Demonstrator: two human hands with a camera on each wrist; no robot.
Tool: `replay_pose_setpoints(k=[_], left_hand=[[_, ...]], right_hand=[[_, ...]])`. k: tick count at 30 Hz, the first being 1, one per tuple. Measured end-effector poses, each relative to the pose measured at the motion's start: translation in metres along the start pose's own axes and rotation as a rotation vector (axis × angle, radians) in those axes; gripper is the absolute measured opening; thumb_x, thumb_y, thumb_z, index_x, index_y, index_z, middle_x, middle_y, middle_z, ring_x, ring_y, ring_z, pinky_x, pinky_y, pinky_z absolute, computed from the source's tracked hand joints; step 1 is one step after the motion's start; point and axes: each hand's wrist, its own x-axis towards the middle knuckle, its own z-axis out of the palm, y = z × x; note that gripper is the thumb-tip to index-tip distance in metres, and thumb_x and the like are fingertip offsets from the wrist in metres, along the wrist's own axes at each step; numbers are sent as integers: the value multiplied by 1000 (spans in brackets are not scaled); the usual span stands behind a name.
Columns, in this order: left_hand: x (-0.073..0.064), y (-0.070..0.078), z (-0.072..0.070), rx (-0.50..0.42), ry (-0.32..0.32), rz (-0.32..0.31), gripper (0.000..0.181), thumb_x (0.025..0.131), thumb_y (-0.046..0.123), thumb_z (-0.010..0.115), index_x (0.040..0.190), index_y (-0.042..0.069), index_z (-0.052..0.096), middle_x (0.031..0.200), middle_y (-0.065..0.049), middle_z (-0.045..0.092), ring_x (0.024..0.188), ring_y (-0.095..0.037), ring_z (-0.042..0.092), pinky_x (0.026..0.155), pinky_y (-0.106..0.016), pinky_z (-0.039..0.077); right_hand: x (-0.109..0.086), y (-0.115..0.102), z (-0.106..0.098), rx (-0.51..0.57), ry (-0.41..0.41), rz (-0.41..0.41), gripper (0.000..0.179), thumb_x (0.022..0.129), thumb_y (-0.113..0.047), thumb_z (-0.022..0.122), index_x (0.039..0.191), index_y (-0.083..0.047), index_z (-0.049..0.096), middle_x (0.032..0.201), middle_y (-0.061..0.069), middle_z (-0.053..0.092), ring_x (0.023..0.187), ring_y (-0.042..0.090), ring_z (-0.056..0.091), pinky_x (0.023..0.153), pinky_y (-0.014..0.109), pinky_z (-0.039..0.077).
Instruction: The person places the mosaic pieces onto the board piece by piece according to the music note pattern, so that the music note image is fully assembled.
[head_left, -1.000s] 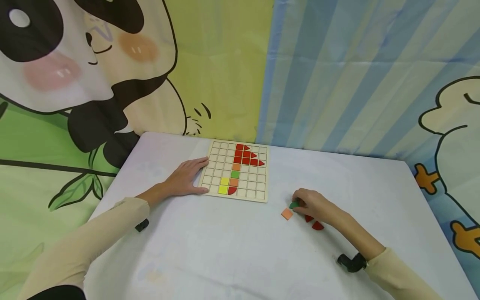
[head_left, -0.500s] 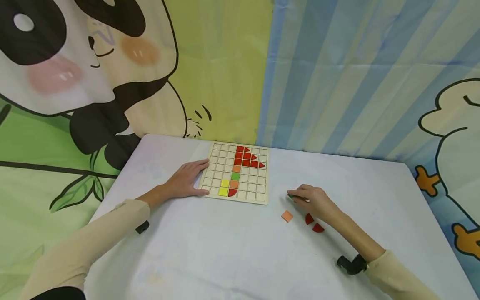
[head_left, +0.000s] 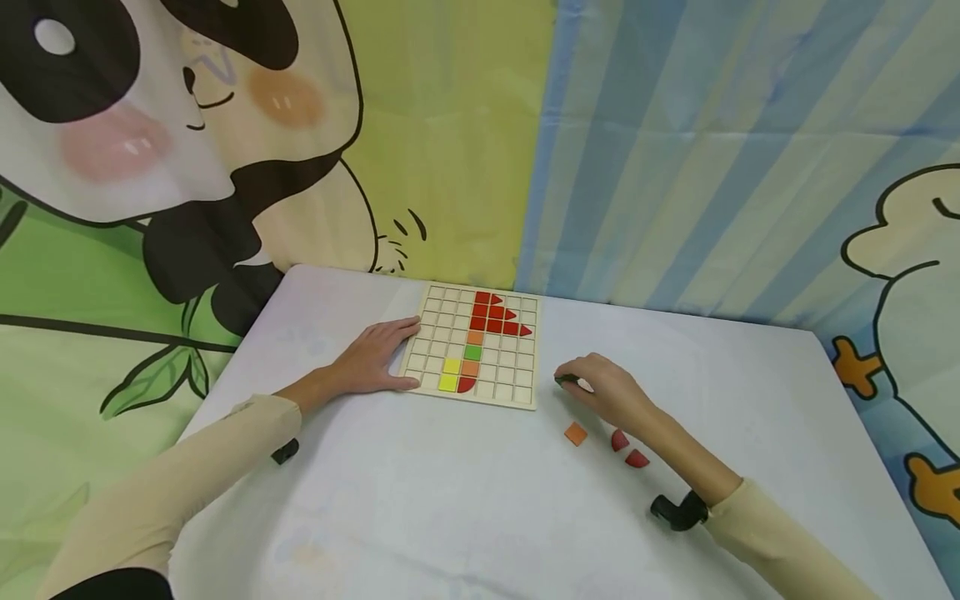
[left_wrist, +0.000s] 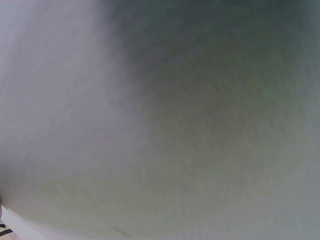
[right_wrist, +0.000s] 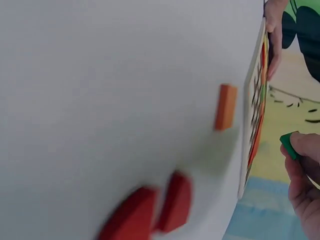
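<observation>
A wooden grid board (head_left: 510, 371) lies at the far middle of the table. Red, orange, green and yellow pieces fill some of its squares. My left hand (head_left: 371, 357) rests at the board's left edge, thumb spread from the straight fingers. To the right of the board, my right hand (head_left: 609, 392) pinches a green block (right_wrist: 288, 146) between thumb and fingertips, above the table. An orange square tile (head_left: 576, 433) lies below that hand, with two red quarter-round blocks (head_left: 637, 458) to its right. The left wrist view is mostly blurred, pale surface.
The white table (head_left: 420, 500) reaches back to a printed cloth backdrop (head_left: 450, 150). A black wrist camera (head_left: 681, 510) sits under the right forearm, and another (head_left: 286, 452) under the left.
My right hand has lifted the green block off the table beside the orange tile and carried it left and away, closer to the board. The left hand keeps its place.
</observation>
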Motion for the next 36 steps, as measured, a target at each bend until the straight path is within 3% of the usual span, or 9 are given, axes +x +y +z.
replay_pose_setpoints(k=[7,11,17,21,25,29,36], left_hand=[[0,0,0,-8,-10,-6,105,77,73,61,154,13,25,162,-3,22,148,-27,25,117,-52,22],[1,1,0,-18,-19,-11,105,76,74,61,155,14,24,163,-3,21,148,-27,24,118,-52,21],[3,1,1,0,-14,-10,105,77,75,59,155,15,24,162,-3,21,148,-26,24,118,-52,22],[2,1,1,-3,-15,-6,104,77,75,59,155,15,24,163,-2,21,148,-26,24,118,-52,21],[3,5,1,-12,-27,-13,103,78,73,59,155,17,23,163,-1,19,149,-25,22,119,-51,20],[2,6,1,-17,-34,-13,103,77,74,59,155,17,23,163,-1,20,148,-25,23,119,-52,20],[0,0,0,6,-26,-28,104,77,76,58,155,18,23,163,0,20,148,-25,23,119,-51,21]], right_hand=[[43,-24,10,73,71,-116,20,90,-6,66,109,-7,69,98,3,71,86,16,61,73,33,54],[68,-34,18,112,92,-130,20,90,-6,66,110,-7,71,97,5,71,86,18,61,73,35,53],[99,-46,31,198,-5,-96,25,90,-9,67,114,-3,71,100,8,73,80,16,62,69,23,51],[114,-51,44,211,-87,-75,29,90,-15,67,117,-3,70,105,9,73,87,18,65,74,24,52],[126,-54,56,195,-146,-41,31,91,-19,66,119,-5,69,109,9,72,94,20,65,78,26,53],[130,-55,64,229,-171,-17,33,91,-18,67,122,-6,68,105,9,71,85,15,61,70,20,49],[132,-59,65,296,-95,-25,29,89,-11,68,117,-2,69,103,9,72,86,16,65,78,25,55]])
